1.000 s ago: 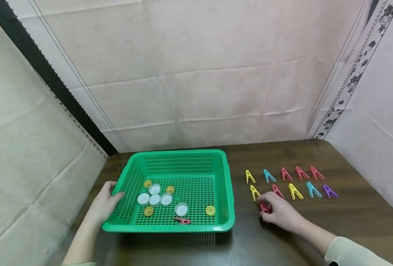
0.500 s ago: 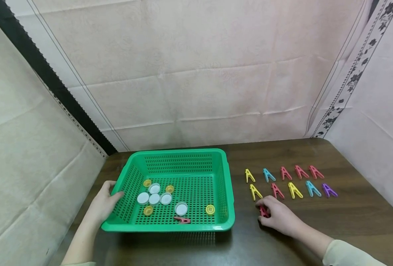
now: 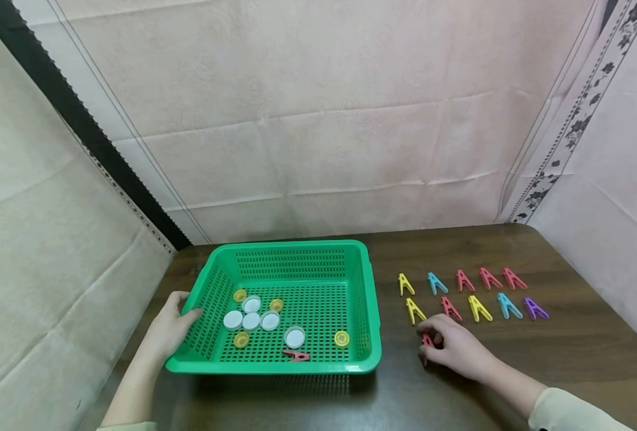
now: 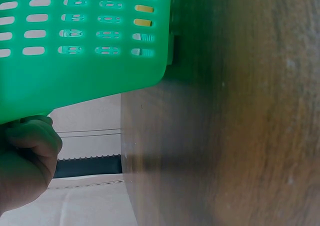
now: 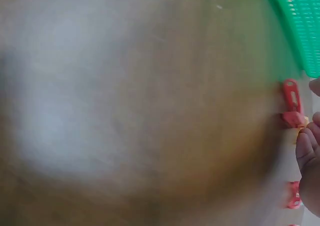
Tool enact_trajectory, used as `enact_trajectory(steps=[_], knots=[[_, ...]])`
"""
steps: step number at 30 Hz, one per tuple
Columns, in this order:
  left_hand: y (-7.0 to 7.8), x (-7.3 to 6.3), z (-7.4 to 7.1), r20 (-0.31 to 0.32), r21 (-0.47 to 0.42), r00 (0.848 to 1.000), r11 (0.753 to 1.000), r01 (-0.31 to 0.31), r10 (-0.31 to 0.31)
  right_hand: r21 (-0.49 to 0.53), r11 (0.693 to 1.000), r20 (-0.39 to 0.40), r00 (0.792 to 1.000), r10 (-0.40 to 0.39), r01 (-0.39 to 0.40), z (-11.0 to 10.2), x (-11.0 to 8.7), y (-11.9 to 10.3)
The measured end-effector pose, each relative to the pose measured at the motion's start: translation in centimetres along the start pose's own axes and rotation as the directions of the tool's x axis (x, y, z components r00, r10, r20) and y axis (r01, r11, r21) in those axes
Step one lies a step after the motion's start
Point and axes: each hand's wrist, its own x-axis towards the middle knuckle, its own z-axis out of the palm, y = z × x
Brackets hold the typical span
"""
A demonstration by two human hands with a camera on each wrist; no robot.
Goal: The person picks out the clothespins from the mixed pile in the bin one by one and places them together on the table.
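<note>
My left hand grips the left rim of a green plastic basket, its fingers bent at the edge in the left wrist view. Inside the basket lie several white bottle caps, several yellow caps and a red clothespin. On the tabletop right of the basket, my right hand pinches another red clothespin between thumb and fingers, partly covering it. The right wrist view shows this clothespin beside the fingertips.
Two rows of clothespins lie behind the right hand, among them a yellow one, a blue one and a purple one. Pale cloth walls stand round the dark wooden table.
My right hand has shifted very slightly left and toward the front with the red clothespin, and its fingers have moved a little. The left hand and the basket stay in place.
</note>
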Motion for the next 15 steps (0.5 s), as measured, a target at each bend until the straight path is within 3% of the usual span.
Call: enact_trajectory(steps=[9, 15], knots=[[0.0, -0.1, 0.1, 0.000, -0.020, 1.000, 1.000, 0.001, -0.001, -0.015, 0.999, -0.079, 0.996, -0.046, 0.045, -2.5, 2.9, -2.1], [0.0, 0.0, 0.1, -0.004, -0.018, 1.000, 1.000, 0.003, -0.003, 0.055, 0.992, -0.039, 0.993, -0.108, 0.110, -3.5, 5.8, -4.8]])
